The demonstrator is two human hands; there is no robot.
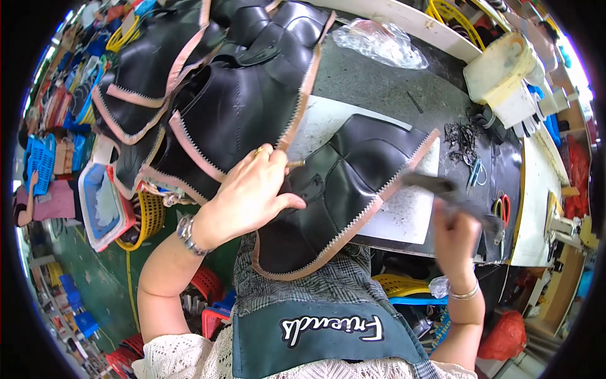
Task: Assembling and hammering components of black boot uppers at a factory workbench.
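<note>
Two hands work: left hand point(252, 192) pins the black zigzag-edged leather panel point(344, 189) flat; right hand point(456, 235), grip closed on a dark blurred tool point(442, 189), should follow the pink trim.

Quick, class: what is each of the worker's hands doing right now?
Left hand: fingers curled, pressing on the black leather piece.
Right hand: closed around a dark tool, blurred; its kind cannot be told.
</note>
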